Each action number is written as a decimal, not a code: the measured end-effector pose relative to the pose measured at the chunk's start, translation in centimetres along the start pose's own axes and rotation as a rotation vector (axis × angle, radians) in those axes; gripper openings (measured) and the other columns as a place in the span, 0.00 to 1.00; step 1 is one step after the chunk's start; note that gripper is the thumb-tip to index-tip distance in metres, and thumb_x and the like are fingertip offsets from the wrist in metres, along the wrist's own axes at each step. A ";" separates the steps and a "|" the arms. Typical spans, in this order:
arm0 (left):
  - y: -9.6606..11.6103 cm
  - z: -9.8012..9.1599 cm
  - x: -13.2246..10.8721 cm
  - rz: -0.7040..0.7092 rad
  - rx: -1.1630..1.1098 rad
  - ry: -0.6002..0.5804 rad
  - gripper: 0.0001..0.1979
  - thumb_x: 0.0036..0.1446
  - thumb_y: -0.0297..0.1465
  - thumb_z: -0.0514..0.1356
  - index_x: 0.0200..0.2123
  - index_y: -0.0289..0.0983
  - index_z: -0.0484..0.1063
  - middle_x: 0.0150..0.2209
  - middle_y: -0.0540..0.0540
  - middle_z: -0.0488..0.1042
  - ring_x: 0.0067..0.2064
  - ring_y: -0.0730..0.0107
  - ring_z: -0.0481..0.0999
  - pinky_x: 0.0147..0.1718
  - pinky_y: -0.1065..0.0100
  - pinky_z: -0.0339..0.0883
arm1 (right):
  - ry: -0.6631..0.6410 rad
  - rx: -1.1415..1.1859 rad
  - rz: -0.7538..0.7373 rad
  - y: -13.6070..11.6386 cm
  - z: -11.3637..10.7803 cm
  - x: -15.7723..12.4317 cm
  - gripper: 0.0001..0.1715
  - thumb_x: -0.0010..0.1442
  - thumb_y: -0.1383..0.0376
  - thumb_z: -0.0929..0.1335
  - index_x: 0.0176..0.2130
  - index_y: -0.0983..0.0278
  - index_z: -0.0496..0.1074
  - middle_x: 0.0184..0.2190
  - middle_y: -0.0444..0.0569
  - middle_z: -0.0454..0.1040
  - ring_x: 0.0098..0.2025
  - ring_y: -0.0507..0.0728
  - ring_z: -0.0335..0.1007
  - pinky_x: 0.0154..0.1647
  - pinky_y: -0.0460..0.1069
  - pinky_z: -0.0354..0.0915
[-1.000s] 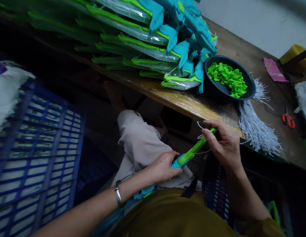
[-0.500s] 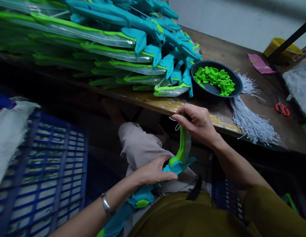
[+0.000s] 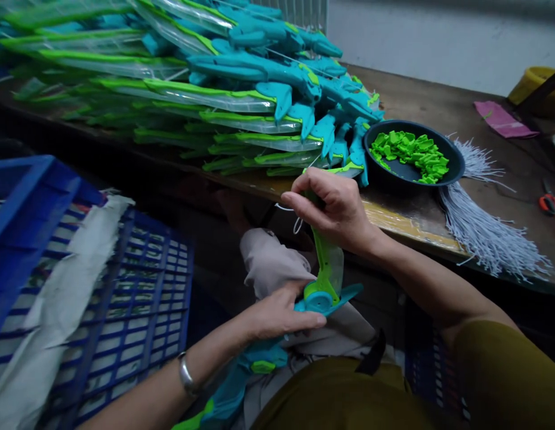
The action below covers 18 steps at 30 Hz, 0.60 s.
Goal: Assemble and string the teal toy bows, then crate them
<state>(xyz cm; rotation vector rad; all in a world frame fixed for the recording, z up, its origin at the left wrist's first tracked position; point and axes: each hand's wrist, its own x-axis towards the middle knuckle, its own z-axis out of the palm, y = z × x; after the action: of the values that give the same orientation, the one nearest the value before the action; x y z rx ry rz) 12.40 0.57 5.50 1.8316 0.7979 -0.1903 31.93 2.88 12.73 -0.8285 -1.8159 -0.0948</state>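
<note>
Across my lap lies a teal plastic toy part (image 3: pixel 262 358), long and jointed, with green accents. My left hand (image 3: pixel 281 313) wraps round it near a round hinge, thumb along the top. From that hinge a green arm with a clear plastic wing (image 3: pixel 324 263) rises toward the table edge. My right hand (image 3: pixel 331 206) is closed round the arm's upper end, fingers curled. A thin white cord (image 3: pixel 298 222) loops out beside the right fingers; its far end is hidden by the hand.
A heap of teal and green winged parts (image 3: pixel 259 74) covers the table's left. Beside it stand a dark bowl (image 3: pixel 459 161) of small green pieces, a bundle of white cords (image 3: pixel 492 233), red-handled scissors (image 3: pixel 550 205) and a pink cloth (image 3: pixel 503 118). A blue crate (image 3: pixel 134 298) is at my left.
The view has swung left, so the table and crate appear further right. My right hand has drawn the green arm slightly up and leftward against the hinge. Both hands keep their grip.
</note>
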 end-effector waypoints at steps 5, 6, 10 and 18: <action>-0.7 -0.1 -0.6 0.041 -0.174 -0.024 0.34 0.51 0.47 0.66 0.57 0.35 0.71 0.49 0.42 0.77 0.48 0.54 0.75 0.50 0.58 0.70 | 0.084 0.120 0.015 -0.2 1.2 0.5 0.12 0.70 0.68 0.70 0.32 0.66 0.70 0.29 0.43 0.73 0.31 0.49 0.68 0.36 0.44 0.63; -0.7 -0.2 -0.8 0.049 -0.188 -0.017 0.33 0.51 0.46 0.66 0.57 0.35 0.71 0.48 0.43 0.77 0.46 0.55 0.74 0.48 0.60 0.70 | 0.089 0.141 0.009 -0.4 1.3 0.6 0.12 0.70 0.68 0.70 0.32 0.66 0.70 0.29 0.43 0.73 0.31 0.49 0.68 0.36 0.44 0.63; -0.4 -0.1 -1.5 0.083 -0.236 -0.036 0.29 0.52 0.43 0.66 0.55 0.36 0.73 0.41 0.47 0.76 0.42 0.60 0.72 0.43 0.64 0.68 | 0.101 0.176 -0.013 -1.2 1.0 0.4 0.11 0.69 0.70 0.71 0.32 0.66 0.71 0.29 0.43 0.73 0.31 0.49 0.69 0.36 0.44 0.63; -0.1 1.0 0.3 0.051 -0.317 -0.009 0.18 0.48 0.40 0.64 0.40 0.36 0.73 0.30 0.51 0.69 0.33 0.67 0.66 0.34 0.68 0.63 | 0.012 0.124 0.109 -0.1 -0.8 -1.8 0.11 0.71 0.67 0.70 0.33 0.64 0.70 0.28 0.43 0.71 0.30 0.50 0.67 0.34 0.46 0.62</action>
<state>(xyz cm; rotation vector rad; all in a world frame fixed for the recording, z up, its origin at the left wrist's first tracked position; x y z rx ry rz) 12.77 -0.20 4.86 1.5486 0.7296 -0.0357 32.81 1.57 11.61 -0.8352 -1.7431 0.0820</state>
